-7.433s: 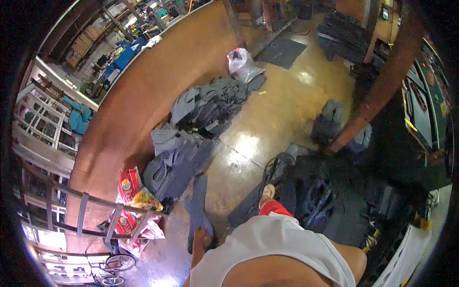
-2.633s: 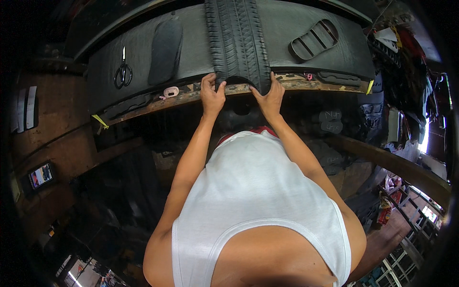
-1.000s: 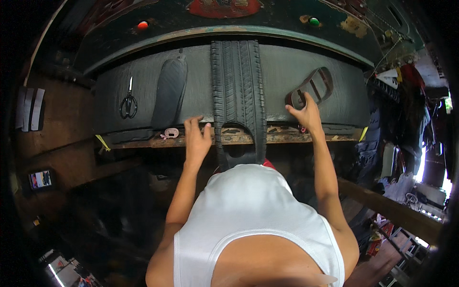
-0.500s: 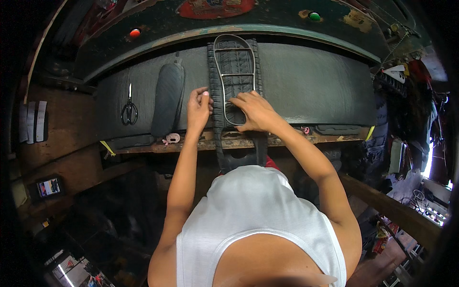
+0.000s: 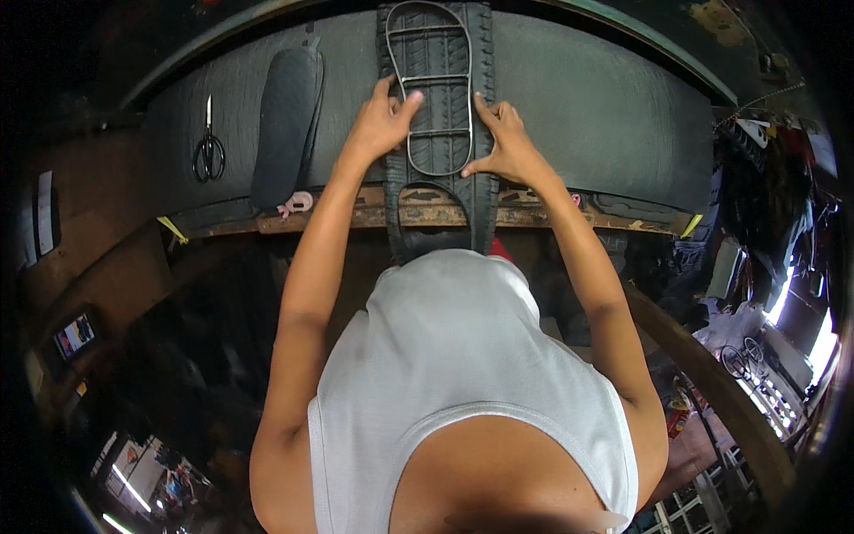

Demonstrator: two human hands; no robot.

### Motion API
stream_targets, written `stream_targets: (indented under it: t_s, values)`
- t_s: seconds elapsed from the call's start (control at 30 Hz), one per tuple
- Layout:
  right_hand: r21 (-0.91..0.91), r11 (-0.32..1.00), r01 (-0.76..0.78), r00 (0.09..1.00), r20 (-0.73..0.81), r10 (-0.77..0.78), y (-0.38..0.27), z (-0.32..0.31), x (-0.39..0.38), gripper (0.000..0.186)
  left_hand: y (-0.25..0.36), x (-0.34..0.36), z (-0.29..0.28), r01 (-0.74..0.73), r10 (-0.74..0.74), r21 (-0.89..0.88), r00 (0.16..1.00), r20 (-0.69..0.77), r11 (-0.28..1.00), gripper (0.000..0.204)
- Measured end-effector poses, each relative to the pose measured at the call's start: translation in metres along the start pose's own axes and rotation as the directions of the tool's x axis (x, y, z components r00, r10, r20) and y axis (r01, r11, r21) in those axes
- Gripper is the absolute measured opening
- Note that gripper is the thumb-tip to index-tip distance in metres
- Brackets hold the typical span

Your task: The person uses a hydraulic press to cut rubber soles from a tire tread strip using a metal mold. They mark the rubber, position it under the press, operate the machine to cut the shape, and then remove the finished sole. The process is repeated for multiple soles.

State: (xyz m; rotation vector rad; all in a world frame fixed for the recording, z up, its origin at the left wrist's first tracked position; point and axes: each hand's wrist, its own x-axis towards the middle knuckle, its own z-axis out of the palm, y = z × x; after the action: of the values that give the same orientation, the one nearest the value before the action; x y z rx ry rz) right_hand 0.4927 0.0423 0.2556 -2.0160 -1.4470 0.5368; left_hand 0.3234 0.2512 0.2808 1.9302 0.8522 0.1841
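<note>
A sole-shaped metal cutting die with crossbars lies on a long black strip of tyre tread. My left hand is at the die's left side, thumb against its rim and index finger stretched along the tread's edge. On the other side, my right hand has thumb and index finger spread; the thumb touches the die's lower right rim, the index finger rests by the tread's right edge. The strip's near end has a sole-shaped cut-out and hangs over the front edge towards me.
The tread lies on a dark flat bed with a worn wooden front edge. Left of it are black sole-shaped pieces and black-handled scissors. A small pink object sits at the front edge. Tyres and clutter stand at right.
The view has shifted, so the bench sits higher in it. My left hand has come onto the die's left side. My right hand has moved from inside the die's near end to its right rim.
</note>
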Motion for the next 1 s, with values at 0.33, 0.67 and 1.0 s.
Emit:
stream_targets:
  t_s: [0.33,0.67,1.0]
  values:
    - [0.022,0.999,0.033,0.999,0.023,-0.033,-0.002,-0.001,0.003,0.127,0.010,0.005,-0.008,0.060,-0.045,-0.136,0.993,0.112,0.989,0.085]
    - [-0.012,1.000,0.003,0.995,0.095,-0.001,-0.008,-0.009,0.006,0.128,0.020,0.003,-0.007,0.074,-0.069,-0.084,0.996,0.052,0.994,0.084]
    - [-0.019,0.999,-0.048,0.988,0.149,0.050,-0.012,-0.013,0.008,0.130,0.016,0.003,-0.006,0.079,-0.073,-0.138,0.996,0.048,0.987,0.082]
